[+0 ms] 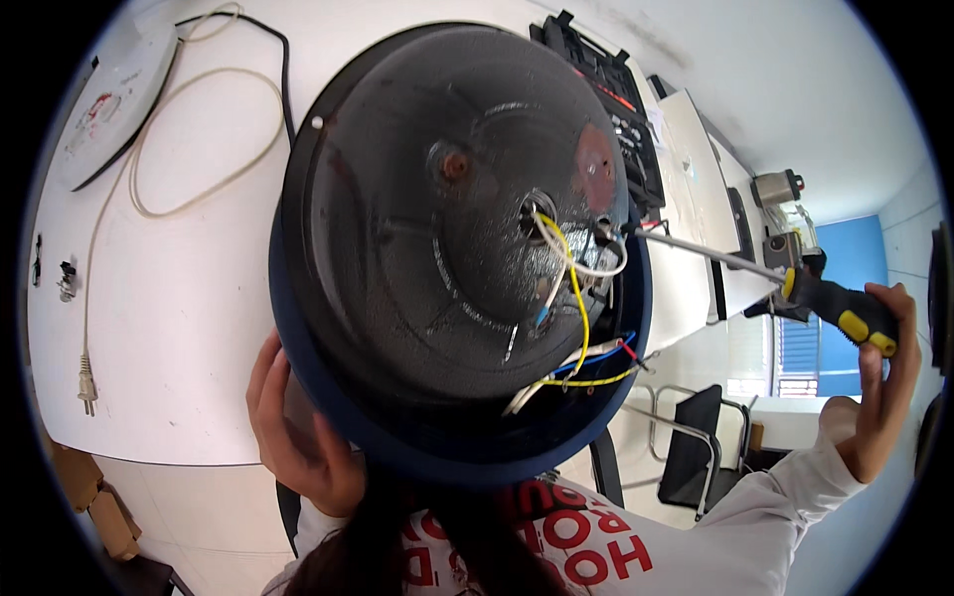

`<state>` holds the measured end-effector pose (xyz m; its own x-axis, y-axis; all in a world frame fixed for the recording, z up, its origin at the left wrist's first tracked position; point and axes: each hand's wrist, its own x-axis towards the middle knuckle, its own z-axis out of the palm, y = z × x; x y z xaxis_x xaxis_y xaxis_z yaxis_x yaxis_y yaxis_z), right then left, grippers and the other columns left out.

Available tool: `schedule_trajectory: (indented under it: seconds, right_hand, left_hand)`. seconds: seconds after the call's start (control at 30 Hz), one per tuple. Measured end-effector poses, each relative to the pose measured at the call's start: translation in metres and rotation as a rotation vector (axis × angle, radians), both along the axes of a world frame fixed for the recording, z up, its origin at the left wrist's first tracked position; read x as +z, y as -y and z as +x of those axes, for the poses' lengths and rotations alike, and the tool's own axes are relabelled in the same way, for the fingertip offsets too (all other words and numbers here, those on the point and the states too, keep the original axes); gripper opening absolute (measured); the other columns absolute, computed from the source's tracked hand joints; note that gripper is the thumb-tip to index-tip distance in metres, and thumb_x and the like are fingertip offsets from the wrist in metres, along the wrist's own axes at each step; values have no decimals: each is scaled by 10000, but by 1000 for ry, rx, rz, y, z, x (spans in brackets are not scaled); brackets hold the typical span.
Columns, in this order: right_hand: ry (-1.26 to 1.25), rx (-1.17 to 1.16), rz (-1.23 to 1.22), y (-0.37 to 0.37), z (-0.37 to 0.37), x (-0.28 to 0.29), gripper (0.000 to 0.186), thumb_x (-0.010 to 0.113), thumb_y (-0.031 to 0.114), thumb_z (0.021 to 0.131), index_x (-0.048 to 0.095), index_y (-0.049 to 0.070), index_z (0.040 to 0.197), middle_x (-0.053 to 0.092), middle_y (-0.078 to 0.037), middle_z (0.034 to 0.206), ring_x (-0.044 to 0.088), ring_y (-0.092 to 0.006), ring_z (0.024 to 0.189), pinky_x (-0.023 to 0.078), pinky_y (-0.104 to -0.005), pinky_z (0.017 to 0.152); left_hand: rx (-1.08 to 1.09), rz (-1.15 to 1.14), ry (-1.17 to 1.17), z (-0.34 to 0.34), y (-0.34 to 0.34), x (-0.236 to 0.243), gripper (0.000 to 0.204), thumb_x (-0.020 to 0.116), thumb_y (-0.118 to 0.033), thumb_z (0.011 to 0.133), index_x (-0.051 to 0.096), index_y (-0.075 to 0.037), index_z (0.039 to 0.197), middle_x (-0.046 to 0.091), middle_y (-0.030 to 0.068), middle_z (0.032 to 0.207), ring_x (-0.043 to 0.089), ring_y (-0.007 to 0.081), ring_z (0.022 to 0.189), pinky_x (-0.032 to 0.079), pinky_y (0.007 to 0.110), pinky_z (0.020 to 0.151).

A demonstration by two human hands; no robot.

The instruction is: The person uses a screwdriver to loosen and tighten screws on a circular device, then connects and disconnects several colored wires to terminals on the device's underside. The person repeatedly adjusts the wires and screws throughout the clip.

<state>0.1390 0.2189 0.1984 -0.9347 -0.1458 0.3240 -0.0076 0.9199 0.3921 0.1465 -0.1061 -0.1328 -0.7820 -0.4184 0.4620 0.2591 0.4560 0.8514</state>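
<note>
The right hand pinched the end of the screwdriver between thumb and fingers. The shaft ran leftward from that hand to the edge of a dark domed metal piece; whether the tip touched it could not be told. Across from it, the left hand was spread, thumb apart from fingers, against the side of a blue housing. The housing lay just right of the left hand, with the domed piece tilted inside. Between the hands, a yellow wire and a white wire came out of a hole in the dome. Farther left of the left hand, a cream cord with a two-pin plug lay on the white table. Beyond the dome, up and left of the right hand, stood an open black tool case.
</note>
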Motion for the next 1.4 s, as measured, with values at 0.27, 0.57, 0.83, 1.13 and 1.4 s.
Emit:
schedule_trajectory:
  seconds: [0.27, 0.57, 0.83, 1.13, 1.4]
  right_hand:
    - [176, 36, -138, 15, -11, 7, 488, 501, 457, 954, 527, 95, 1280, 544, -188, 1199, 567, -312, 1094, 467, -385, 940]
    - [217, -221, -168, -6, -31, 28, 427, 441, 426, 1016, 530, 67, 1230, 587, -147, 1031, 620, -246, 922, 510, -300, 783]
    - [226, 98, 8, 5, -17, 22, 393, 470, 317, 989, 471, 98, 1315, 489, -138, 1219, 550, -256, 1118, 499, -369, 921]
    - [204, 206, -35, 12, -28, 19, 561, 556, 381, 894, 466, 95, 1369, 525, -173, 1173, 608, -295, 1062, 536, -382, 950]
    - [186, -50, 75, 3, -24, 35, 503, 476, 517, 988, 574, 92, 1238, 612, -116, 1055, 614, -167, 727, 439, -225, 541]
  left_hand:
    - [-32, 12, -16, -1, 1, -1, 436, 472, -97, 913, 527, 62, 1315, 561, 290, 1334, 548, 439, 1255, 413, 500, 1074]
    - [-41, -28, -27, -1, 5, -4, 448, 470, -109, 910, 528, 52, 1324, 560, 294, 1334, 554, 446, 1248, 429, 507, 1062]
    - [-45, -20, -30, -1, 5, -4, 457, 473, -119, 906, 521, 70, 1319, 562, 301, 1327, 556, 444, 1245, 429, 505, 1057]
    - [-43, -24, -26, 0, 4, -5, 456, 472, -120, 904, 525, 49, 1325, 557, 288, 1339, 555, 436, 1250, 435, 504, 1052]
    - [-56, -31, -41, 0, 7, -4, 447, 475, -149, 930, 521, 45, 1331, 559, 287, 1334, 558, 437, 1243, 440, 495, 1049]
